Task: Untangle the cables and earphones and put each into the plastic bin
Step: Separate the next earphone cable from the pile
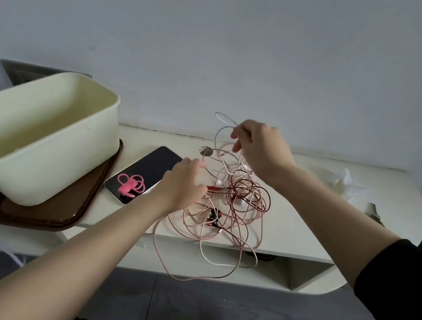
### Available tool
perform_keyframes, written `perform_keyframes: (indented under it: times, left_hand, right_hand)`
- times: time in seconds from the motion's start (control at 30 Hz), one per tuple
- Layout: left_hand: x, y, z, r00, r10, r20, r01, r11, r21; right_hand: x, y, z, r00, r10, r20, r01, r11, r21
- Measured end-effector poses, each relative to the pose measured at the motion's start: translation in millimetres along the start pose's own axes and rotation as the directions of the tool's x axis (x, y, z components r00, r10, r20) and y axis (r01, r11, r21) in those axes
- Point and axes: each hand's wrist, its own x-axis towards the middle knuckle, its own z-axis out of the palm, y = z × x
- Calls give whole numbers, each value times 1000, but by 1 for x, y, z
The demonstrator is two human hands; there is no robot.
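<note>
A bare grey wall stands behind a cream bench [304, 232] whose rounded end is at the right of the frame. At the left, the plastic bin [41, 172] appears to sit tilted, partly on a brown tray [77, 209] that reaches the bench's front edge. A bump from the left forearm could tip or slide it.

The tangle [237, 209] of pink, dark red and white wires lies mid-frame on the bench, and none of it is in the bin yet. One long loop [184, 273] hangs over the front edge, so its weight may drag more wire floorward as the knots loosen.

A phone [152, 166] lies between the bin and the tangle. A snagged wire could sweep it along, together with the pink tie [129, 185] lying on it.

The right hand [262, 152] is raised above the pile, its fingers pinching a white cable [220, 122]. A hard upward pull would probably tighten the knots rather than free them. The left hand [183, 183] reaches into the pile's left side, just beside the phone.

The left fingers are blurred, so I cannot tell whether they hold anything. A red pair [214, 216] of earphones shows low in the pile, but which wire belongs to it is lost in the crossings. A small round piece [206, 151] near the raised cable cannot be identified. The crumpled sheet [347, 181] at the right is too pale to make out.
</note>
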Motion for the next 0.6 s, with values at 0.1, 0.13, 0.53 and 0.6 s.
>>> perform_keyframes:
  times: [0.1,0.13,0.53,0.6]
  left_hand:
    - [2,14,-11,991,-10,-132,-23,969,-245]
    - [3,18,-14,989,2,-148,-47,953,-301]
    - [-17,40,-48,933,29,-359,-232,812,-536]
    - [-24,46,-56,922,53,-383,-252,833,-492]
  right_hand:
    - [-8,-7,2,997,-23,73,26,999,-46]
    - [-12,-9,2,995,-26,93,31,998,-49]
    - [-26,9,15,997,45,63,-31,976,-217]
    - [-33,-1,11,993,-59,100,80,971,-225]
